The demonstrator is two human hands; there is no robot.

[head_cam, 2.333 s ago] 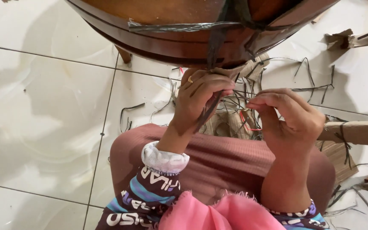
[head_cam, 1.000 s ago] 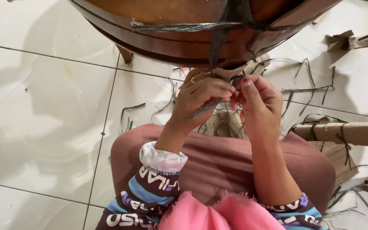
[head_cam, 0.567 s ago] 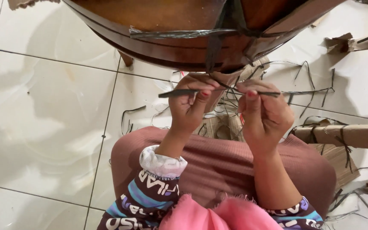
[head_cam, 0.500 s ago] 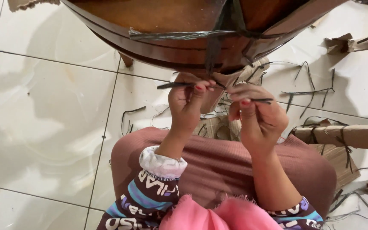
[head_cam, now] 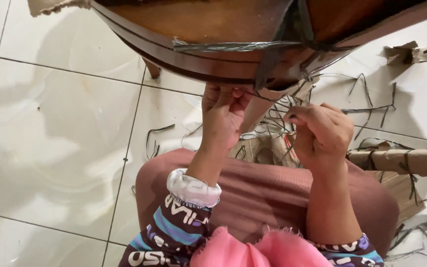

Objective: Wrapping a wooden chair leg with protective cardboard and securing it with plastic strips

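Both hands, left hand and right hand, pinch a dark strip over white floor tiles littered with scraps.

2 hands at work, 1 brown wooden furniture piece overhead, 1 cardboard-wrapped bar at the right, many loose dark strips on the floor.

Single head-worn view, looking steeply down, close over both raised hands and lap, curved wooden furniture edge at top, tiled floor beyond.
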